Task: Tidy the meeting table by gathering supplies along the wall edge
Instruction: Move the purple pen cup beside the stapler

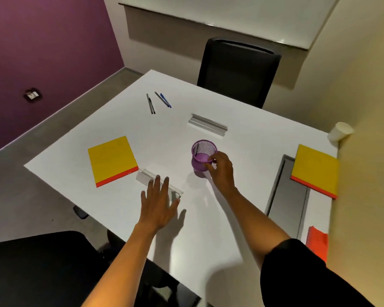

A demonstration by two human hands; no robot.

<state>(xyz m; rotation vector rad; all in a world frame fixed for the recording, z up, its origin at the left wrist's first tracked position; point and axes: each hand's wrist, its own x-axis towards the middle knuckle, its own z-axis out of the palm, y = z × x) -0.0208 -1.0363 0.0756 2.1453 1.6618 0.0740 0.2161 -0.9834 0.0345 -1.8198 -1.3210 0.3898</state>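
Note:
A purple mesh pen cup [201, 155] stands upright near the middle of the white table [124, 129]. My right hand [222, 169] grips its near rim with thumb and fingers. My left hand [157, 200] hovers flat with fingers spread over a clear name-plate holder [143, 175] near the front. A yellow notepad with a red edge [112, 160] lies at the left. Another yellow notepad [315, 170] lies by the right wall. Several pens [157, 102] lie at the far side, beyond a second clear holder [207, 125].
A white paper cup [340, 131] stands at the right wall edge. An orange pad [317, 242] lies near the right wall at the front. A grey cable hatch [288, 200] is set in the table. Black chairs stand at the far side [237, 69] and near left [38, 269].

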